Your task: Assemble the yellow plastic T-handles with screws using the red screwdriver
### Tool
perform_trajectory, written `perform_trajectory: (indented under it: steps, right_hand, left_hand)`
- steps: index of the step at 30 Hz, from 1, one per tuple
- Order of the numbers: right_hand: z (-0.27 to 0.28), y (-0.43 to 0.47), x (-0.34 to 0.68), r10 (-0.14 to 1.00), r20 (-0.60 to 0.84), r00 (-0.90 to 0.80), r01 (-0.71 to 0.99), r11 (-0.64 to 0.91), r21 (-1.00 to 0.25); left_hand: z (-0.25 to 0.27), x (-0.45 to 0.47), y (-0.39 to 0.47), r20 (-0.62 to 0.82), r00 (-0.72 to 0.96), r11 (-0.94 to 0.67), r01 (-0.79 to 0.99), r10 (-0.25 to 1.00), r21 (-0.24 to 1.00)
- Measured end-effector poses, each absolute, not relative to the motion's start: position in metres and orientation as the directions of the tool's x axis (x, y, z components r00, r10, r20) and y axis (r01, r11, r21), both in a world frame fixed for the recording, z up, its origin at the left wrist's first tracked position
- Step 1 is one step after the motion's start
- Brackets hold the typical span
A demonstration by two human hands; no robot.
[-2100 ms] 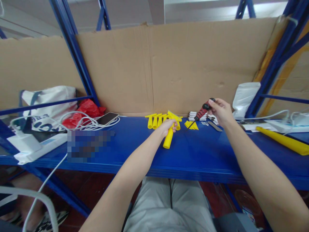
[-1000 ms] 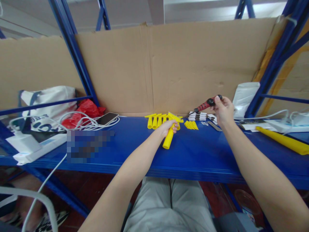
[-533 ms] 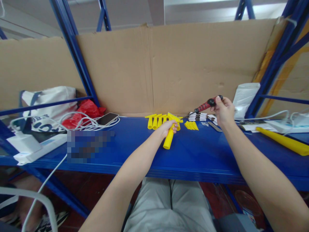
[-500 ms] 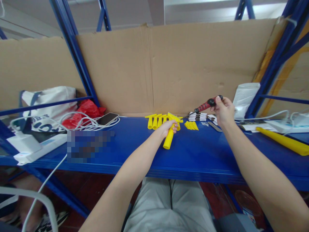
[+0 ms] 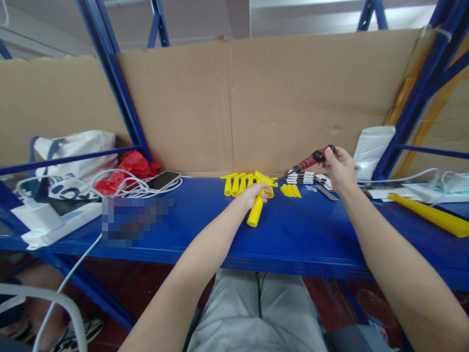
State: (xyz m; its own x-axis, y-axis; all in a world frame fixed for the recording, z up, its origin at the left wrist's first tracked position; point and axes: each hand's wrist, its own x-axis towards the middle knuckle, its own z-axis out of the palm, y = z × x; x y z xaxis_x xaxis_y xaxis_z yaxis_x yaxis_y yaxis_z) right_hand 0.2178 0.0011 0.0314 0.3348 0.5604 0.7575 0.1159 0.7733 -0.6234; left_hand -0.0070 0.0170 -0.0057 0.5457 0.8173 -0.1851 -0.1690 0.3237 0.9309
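My left hand is closed around a yellow tube, whose wide end tilts down toward me over the blue shelf. My right hand grips the black end of a red-and-black screwdriver. Its thin shaft slants down to the left, and the tip meets the upper part of the yellow piece by my left fingers; the exact contact is too small to make out. Behind my left hand, several similar yellow tubes lie in a row. Flat yellow pieces lie fanned out to the right of it.
Stacked white-and-dark pieces, small silvery bits and a flat grey strip lie below the screwdriver. A long yellow piece is at right. At left are a phone, white cables and a power strip. Cardboard stands behind.
The screwdriver and my right hand have shifted very slightly to the left. My left hand and the yellow tube stay almost in place.
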Motion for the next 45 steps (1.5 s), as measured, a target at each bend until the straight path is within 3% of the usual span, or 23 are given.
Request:
perform_trajectory:
  steps: [5, 22, 29, 38, 45]
  right_hand:
    - [0.032, -0.005, 0.217, 0.588, 0.759, 0.281, 0.167, 0.748, -0.642]
    - [0.035, -0.013, 0.215, 0.718, 0.621, 0.316, 0.051, 0.641, -0.766]
    - [0.04, -0.02, 0.213, 0.794, 0.57, 0.212, -0.048, 0.591, -0.805]
    - [0.034, -0.011, 0.218, 0.704, 0.647, 0.292, 0.036, 0.668, -0.743]
    - [0.034, -0.011, 0.218, 0.724, 0.611, 0.322, 0.047, 0.632, -0.774]
  left_hand:
    - [-0.01, -0.009, 0.021, -0.191, 0.51, 0.32, -0.176, 0.838, 0.931]
    - [-0.009, -0.01, 0.019, -0.172, 0.478, 0.282, -0.169, 0.861, 0.944]
    - [-0.008, -0.011, 0.017, -0.17, 0.433, 0.28, -0.205, 0.885, 0.938]
    - [-0.007, -0.01, 0.017, -0.163, 0.396, 0.26, -0.204, 0.904, 0.944]
    - [-0.009, -0.01, 0.021, -0.16, 0.373, 0.246, -0.197, 0.914, 0.949]
